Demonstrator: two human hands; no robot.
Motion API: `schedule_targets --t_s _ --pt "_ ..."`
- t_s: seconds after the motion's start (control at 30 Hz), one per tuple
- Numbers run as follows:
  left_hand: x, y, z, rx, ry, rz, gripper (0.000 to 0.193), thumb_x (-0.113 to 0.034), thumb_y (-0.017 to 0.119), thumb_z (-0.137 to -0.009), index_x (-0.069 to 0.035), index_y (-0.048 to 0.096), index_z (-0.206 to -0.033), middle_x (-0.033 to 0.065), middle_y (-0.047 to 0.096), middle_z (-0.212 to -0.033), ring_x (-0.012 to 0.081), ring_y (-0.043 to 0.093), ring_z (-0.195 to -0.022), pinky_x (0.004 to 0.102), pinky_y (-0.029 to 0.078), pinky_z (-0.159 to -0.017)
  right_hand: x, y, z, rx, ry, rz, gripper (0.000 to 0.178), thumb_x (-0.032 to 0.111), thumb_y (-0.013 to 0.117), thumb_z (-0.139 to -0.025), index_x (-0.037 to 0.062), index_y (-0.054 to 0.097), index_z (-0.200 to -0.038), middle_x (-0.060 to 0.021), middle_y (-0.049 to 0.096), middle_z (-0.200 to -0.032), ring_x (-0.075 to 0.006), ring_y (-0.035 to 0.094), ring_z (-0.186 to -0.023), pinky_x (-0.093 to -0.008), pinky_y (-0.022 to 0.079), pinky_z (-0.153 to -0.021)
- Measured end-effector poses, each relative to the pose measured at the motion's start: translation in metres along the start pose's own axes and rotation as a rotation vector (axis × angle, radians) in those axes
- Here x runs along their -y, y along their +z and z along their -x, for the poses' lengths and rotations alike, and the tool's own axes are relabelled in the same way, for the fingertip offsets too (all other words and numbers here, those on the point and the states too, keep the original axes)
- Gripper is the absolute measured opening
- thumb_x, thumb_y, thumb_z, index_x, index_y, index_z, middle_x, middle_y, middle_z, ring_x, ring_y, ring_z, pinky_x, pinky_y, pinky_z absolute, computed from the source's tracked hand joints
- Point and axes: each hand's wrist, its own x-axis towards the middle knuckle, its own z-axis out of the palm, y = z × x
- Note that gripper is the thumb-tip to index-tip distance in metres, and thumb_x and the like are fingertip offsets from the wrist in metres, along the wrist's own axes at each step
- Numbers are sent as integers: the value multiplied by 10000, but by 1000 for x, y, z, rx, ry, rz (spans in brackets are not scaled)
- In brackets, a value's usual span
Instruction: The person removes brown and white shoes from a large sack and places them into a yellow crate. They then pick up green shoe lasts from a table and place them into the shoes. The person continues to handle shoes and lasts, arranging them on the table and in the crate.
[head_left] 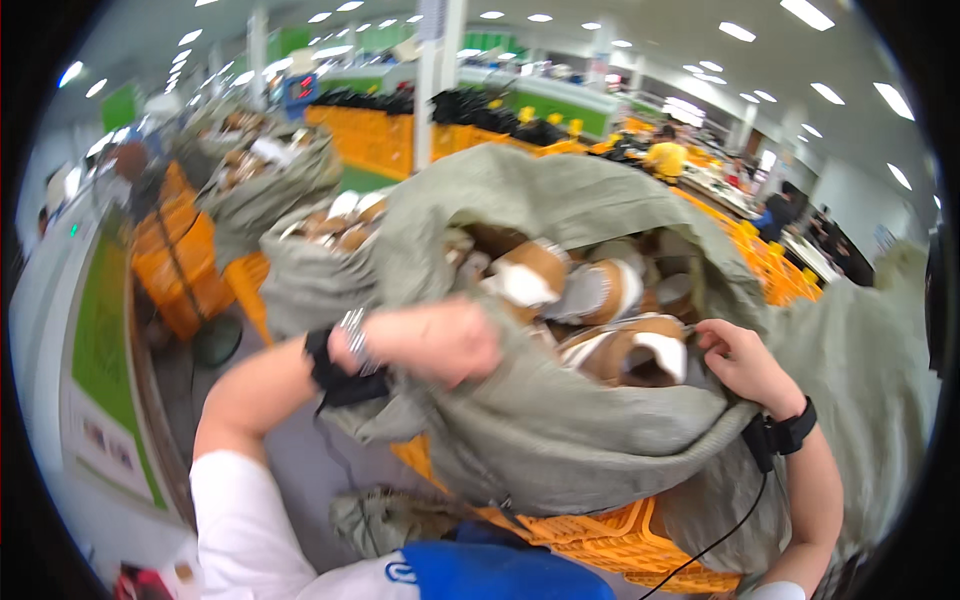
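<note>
A large grey-green woven sack (590,430) stands in front of me, its mouth spread wide. Brown-and-white shoes (530,275) fill it, some with grey parts; one shoe (640,350) lies close to the near rim. My left hand (440,340) is a blurred fist over the left side of the sack's mouth. Whatever it may hold is hidden. At the right rim, my right hand (745,365) has its fingers curled on the sack fabric beside the near shoe. Both wrists wear black bands, and a metal bracelet circles the left one.
Orange plastic crates (600,530) sit beneath the sack. To the left stand another filled sack (325,250), a farther one (265,170) and a green-and-white counter (110,360). More sack fabric (850,390) hangs at right. A cable (715,540) trails from my right wrist. People work farther back.
</note>
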Motion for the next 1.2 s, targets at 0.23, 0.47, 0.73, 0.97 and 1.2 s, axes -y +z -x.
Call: schedule_targets --t_s 0.23,0.47,0.73,0.97,1.2 --pt "36 -30 -10 67 -414 395 186 -127 461 -863 8 590 -869 79 612 -746 161 618 -560 278 502 -508 0 6 -18 802 104 218 319 48 552 -772 17 548 -1090 -182 633 -928 -321 613 -870 -369 472 -732" --pt "39 -27 24 347 -516 359 262 -180 488 -810 38 617 -744 93 645 -667 154 572 -454 296 467 -459 14 1 -8 918 -15 -101 516 131 606 -779 18 415 -1245 -189 568 -1095 -350 573 -985 -367 457 -804" --pt "60 -20 -5 -419 -284 -335 114 -92 571 -683 1 572 -748 199 608 -661 360 616 -662 430 501 -619 26 24 23 536 -152 285 737 86 635 -712 -72 274 -1335 -259 579 -1082 -376 578 -993 -418 422 -927" --pt "102 -19 -10 6 -383 -260 444 -58 547 -738 26 499 -1171 207 634 -807 368 622 -780 422 497 -713 10 19 3 448 -2 -52 725 43 592 -804 15 180 -1400 -194 644 -970 -338 638 -792 -341 509 -710" --pt "106 -37 -25 141 -353 -239 776 -148 693 -705 -59 321 -1381 196 630 -900 341 620 -832 399 496 -750 -4 34 15 560 23 451 772 132 650 -740 -41 227 -1362 -225 549 -1142 -383 507 -1068 -405 448 -858"
